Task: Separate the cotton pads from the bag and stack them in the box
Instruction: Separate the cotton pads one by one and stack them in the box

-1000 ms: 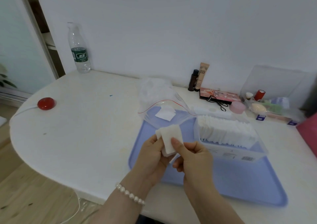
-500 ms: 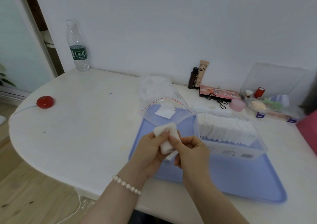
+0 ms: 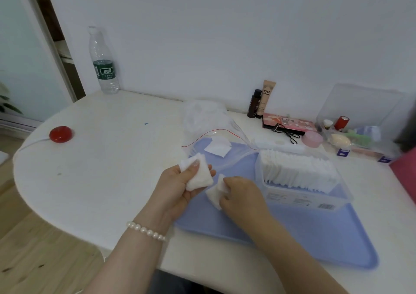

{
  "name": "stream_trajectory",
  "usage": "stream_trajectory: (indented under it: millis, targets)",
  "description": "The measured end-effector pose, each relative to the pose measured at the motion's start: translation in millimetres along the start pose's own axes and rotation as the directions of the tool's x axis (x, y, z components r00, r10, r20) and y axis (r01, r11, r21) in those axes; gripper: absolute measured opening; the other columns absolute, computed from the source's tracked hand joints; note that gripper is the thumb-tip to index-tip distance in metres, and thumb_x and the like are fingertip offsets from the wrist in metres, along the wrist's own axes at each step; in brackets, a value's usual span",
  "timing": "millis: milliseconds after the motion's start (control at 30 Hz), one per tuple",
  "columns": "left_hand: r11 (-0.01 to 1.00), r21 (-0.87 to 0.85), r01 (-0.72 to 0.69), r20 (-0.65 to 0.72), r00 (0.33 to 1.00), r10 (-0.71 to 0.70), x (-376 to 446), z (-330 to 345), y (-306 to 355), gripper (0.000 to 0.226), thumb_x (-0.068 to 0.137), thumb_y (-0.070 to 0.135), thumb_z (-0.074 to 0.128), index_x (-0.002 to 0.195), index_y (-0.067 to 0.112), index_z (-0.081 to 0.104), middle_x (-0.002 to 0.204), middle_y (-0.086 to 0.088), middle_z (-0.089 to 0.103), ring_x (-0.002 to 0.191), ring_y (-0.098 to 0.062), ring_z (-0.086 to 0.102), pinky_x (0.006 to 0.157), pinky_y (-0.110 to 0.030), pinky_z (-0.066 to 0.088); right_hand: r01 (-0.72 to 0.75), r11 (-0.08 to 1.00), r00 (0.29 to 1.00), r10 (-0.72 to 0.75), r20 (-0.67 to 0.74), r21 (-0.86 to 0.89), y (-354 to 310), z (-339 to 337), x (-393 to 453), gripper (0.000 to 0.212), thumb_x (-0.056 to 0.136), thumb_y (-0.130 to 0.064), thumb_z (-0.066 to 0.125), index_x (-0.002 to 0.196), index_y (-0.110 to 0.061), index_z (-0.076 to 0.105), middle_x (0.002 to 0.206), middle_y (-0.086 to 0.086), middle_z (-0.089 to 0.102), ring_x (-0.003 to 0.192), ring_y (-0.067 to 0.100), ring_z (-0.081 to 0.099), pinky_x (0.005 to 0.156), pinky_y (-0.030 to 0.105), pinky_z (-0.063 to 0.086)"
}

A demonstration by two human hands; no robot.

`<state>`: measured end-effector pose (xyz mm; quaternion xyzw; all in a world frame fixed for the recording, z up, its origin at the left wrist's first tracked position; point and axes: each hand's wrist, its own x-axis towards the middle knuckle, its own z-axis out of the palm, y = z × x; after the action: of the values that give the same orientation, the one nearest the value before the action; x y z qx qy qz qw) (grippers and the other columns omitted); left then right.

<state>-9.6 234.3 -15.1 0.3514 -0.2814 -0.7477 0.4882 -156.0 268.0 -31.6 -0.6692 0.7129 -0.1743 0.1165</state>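
The left hand (image 3: 180, 185), a string of round pearl beads (image 3: 146, 230) at its wrist, pinches a soft, fluffy clump of white square cotton pads (image 3: 198, 174) between thumb and curled fingers; how many pads are in that clump cannot be told. Just beside it and apart from it, the right hand (image 3: 243, 197) pinches one thin white cotton pad (image 3: 216, 194), bent at the fingertips, its fingers curled in around the pad's edge. Both hands hover over the near left part of a smooth, pale blue rectangular plastic tray (image 3: 315, 233) with rounded corners. On the tray's right side stands a clear rectangular plastic box (image 3: 304, 201) in which a dense row of white pads (image 3: 299, 170) stands on edge. Behind the hands lies a crinkled transparent zip bag (image 3: 213, 125) with a red seal line, open towards the tray, with a few flat white pads (image 3: 217, 147) showing inside it. The tray rests on a white table (image 3: 101, 158) with a rounded end. Farther out stand one clear plastic water bottle (image 3: 103, 64) with a green label, one shiny red round button on a white cord (image 3: 60, 134), one small dark brown bottle (image 3: 254, 104), one beige tube marked BB (image 3: 265, 98), a flat pink palette (image 3: 288, 122), a round pink jar (image 3: 311, 139) and a clear organiser box of small cosmetics (image 3: 360, 125).
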Motion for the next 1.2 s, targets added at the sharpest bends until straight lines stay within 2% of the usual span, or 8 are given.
stream_trajectory:
  millis: [67, 267, 300, 367, 467, 767, 1033, 1200]
  targets:
    - [1.0, 0.021, 0.0, 0.006, 1.0, -0.001, -0.4, -0.6, -0.2, 0.019, 0.094, 0.007, 0.049, 0.102, -0.006, 0.059, 0.086, -0.015, 0.073, 0.075, -0.023, 0.072, 0.062, -0.029, 0.059, 0.024, 0.999, 0.998, -0.025, -0.049, -0.028, 1.2, 0.9, 3.3, 0.031, 0.087, -0.008, 0.045, 0.059, -0.013, 0.033, 0.085, 0.013, 0.056, 0.076, 0.023, 0.045, 0.058, 0.028, 0.024]
    - [0.992, 0.122, 0.029, 0.027, 0.999, -0.033, 1.4, -1.6, -5.0, 0.018, 0.091, 0.01, 0.053, 0.103, -0.001, 0.061, 0.092, -0.014, 0.072, 0.077, -0.023, 0.071, 0.066, -0.033, 0.058, 0.179, 0.972, 0.868, -0.082, -0.49, 0.155, 5.3, -28.7, -1.6, 0.012, 0.082, -0.005, 0.061, 0.08, -0.003, 0.072, 0.07, 0.008, 0.068, 0.062, 0.023, 0.061, 0.058, 0.021, 0.04]
    - [0.991, 0.131, 0.039, 0.028, 0.999, -0.043, 2.0, -1.1, -6.0, 0.018, 0.09, 0.01, 0.054, 0.102, -0.001, 0.062, 0.091, -0.014, 0.072, 0.076, -0.023, 0.071, 0.065, -0.033, 0.058, 0.192, 0.932, 0.897, -0.039, -0.441, 0.307, 1.0, -45.3, -5.4, 0.011, 0.083, -0.002, 0.062, 0.081, -0.004, 0.073, 0.069, 0.007, 0.069, 0.061, 0.022, 0.061, 0.06, 0.022, 0.042]
    - [0.987, 0.15, 0.056, 0.052, 0.997, -0.064, 2.1, 2.2, -8.5, 0.019, 0.089, 0.011, 0.055, 0.101, -0.001, 0.063, 0.087, -0.013, 0.072, 0.073, -0.02, 0.07, 0.065, -0.033, 0.058, 0.111, 0.7, 0.994, -0.08, -0.078, 0.706, -7.3, -83.0, -11.7, 0.016, 0.08, 0.008, 0.062, 0.078, -0.005, 0.072, 0.066, 0.004, 0.07, 0.058, 0.017, 0.063, 0.057, 0.026, 0.05]
    - [0.972, 0.225, 0.07, 0.117, 0.988, -0.098, -1.1, 9.9, -11.3, 0.025, 0.092, 0.015, 0.054, 0.105, -0.004, 0.064, 0.087, -0.013, 0.07, 0.074, -0.02, 0.067, 0.061, -0.031, 0.057, -0.039, 0.567, 0.912, -0.316, 0.261, 0.823, -11.2, -109.7, -10.8, 0.018, 0.073, 0.012, 0.065, 0.08, -0.004, 0.068, 0.068, 0.008, 0.07, 0.057, 0.017, 0.065, 0.048, 0.023, 0.051]
    - [0.938, 0.329, 0.106, 0.226, 0.956, -0.187, -9.9, 20.4, -13.7, 0.048, 0.095, 0.042, 0.041, 0.113, 0.005, 0.065, 0.097, -0.017, 0.069, 0.085, -0.025, 0.065, 0.058, -0.029, 0.053, 0.048, 0.809, 0.931, -0.249, 0.267, 0.586, -15.7, -89.0, 15.0, 0.024, 0.069, 0.008, 0.075, 0.074, -0.007, 0.058, 0.054, 0.0, 0.065, 0.044, 0.022, 0.059, 0.042, 0.026, 0.048]
    - [0.931, 0.341, 0.13, 0.245, 0.944, -0.221, -10.9, 17.4, -15.1, 0.065, 0.086, 0.062, 0.029, 0.103, 0.013, 0.069, 0.098, -0.017, 0.071, 0.093, -0.028, 0.066, 0.083, -0.042, 0.051, 0.03, 0.874, 0.923, -0.21, 0.321, 0.485, -15.8, -79.1, 16.8, 0.023, 0.073, 0.004, 0.073, 0.073, -0.011, 0.056, 0.056, 0.001, 0.062, 0.042, 0.019, 0.059, 0.041, 0.024, 0.044]
    - [0.884, 0.467, 0.024, 0.335, 0.921, -0.202, -17.1, 11.6, -16.8, 0.025, 0.072, 0.014, 0.075, 0.097, 0.008, 0.07, 0.096, -0.007, 0.072, 0.096, -0.022, 0.067, 0.079, -0.032, 0.056, 0.009, 0.905, 0.918, -0.176, 0.356, 0.425, -14.9, -78.8, 17.7, 0.016, 0.076, -0.003, 0.073, 0.076, -0.01, 0.058, 0.051, -0.005, 0.062, 0.041, 0.016, 0.058, 0.041, 0.021, 0.044]
